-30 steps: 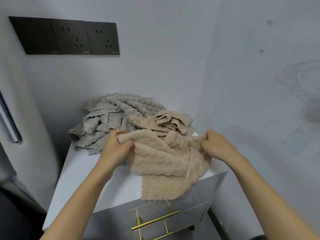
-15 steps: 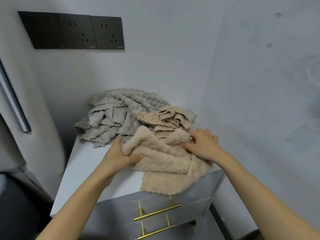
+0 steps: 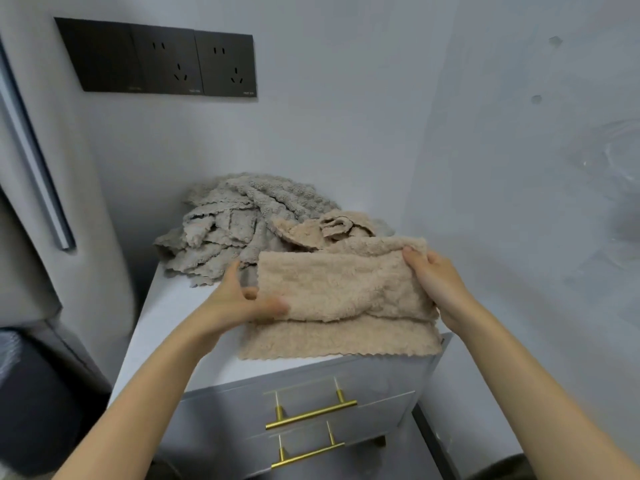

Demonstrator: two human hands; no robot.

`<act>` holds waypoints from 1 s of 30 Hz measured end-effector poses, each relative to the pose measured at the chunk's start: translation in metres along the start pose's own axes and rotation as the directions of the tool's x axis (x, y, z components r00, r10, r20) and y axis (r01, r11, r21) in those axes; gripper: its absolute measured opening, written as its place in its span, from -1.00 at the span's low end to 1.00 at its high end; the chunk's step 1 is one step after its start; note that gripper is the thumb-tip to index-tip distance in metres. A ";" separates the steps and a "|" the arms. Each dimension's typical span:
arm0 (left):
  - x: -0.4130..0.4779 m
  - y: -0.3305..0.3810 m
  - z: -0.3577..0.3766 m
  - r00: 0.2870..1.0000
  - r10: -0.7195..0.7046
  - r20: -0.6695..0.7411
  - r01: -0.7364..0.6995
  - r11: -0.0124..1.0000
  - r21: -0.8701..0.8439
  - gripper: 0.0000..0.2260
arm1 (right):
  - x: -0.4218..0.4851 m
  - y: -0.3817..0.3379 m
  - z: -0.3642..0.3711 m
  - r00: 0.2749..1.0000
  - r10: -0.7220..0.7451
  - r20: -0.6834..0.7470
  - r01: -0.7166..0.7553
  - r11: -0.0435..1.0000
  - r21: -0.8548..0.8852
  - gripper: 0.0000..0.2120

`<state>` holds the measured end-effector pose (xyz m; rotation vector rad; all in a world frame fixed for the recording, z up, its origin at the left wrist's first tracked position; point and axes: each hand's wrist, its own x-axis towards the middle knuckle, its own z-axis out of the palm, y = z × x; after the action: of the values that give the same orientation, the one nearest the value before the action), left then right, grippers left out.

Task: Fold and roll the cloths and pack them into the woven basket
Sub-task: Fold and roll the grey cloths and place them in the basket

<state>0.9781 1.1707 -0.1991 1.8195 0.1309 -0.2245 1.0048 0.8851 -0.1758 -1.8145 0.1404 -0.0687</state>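
Drawers: brass handles [image 3: 311,415] on the nearest grey front.
Worktop: white [image 3: 162,327], set in a pale-walled corner.
Beige cloth [image 3: 339,299]: at the worktop's near right edge; bunched earlier, now folded into a flat, wide band.
Left grip [image 3: 239,303]: pinches the cloth's left end.
Right grip [image 3: 436,282]: holds the right end; the two have moved apart.
Far: grey cloth pile [image 3: 235,223]; black sockets [image 3: 162,60] on the wall.

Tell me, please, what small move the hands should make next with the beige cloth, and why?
Probably lay the fold flat and smooth it. The left hand and right hand grip the ends of the beige cloth, whose top layer is rumpled above the layer lying on the cabinet.
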 end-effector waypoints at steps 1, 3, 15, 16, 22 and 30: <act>0.000 -0.004 0.002 1.000 0.002 -0.003 -0.002 0.997 0.074 0.08 | -0.001 0.000 -0.001 0.999 0.032 0.034 -0.032 0.999 0.004 -0.81; 0.001 -0.010 0.003 0.998 0.041 -0.038 -0.035 0.989 0.147 -0.01 | 0.000 0.002 -0.005 0.987 0.078 0.144 -0.073 0.997 -0.035 -0.81; 0.003 -0.007 -0.003 0.997 0.026 0.066 -0.030 0.997 0.065 -0.35 | -0.001 0.006 -0.032 0.972 0.185 0.146 -0.125 0.929 -0.349 -0.43; 0.004 -0.006 -0.004 0.998 0.050 0.035 -0.051 0.999 0.018 -0.37 | -0.001 0.005 -0.032 0.989 0.106 0.102 -0.076 0.963 -0.257 -0.43; 0.005 0.008 -0.014 0.982 0.151 -0.115 -0.178 0.946 -0.270 -0.54 | -0.002 -0.005 -0.031 0.994 0.025 0.102 -0.039 0.990 0.137 -0.30; -0.001 0.006 -0.020 0.873 0.405 -0.271 -0.382 0.914 0.136 -0.82 | -0.011 0.000 -0.038 0.949 -0.045 0.313 0.147 0.940 -0.308 -0.64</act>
<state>0.9800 1.1885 -0.1886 1.9045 -0.0455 0.3389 0.9889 0.8503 -0.1665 -2.1405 -0.1667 0.1736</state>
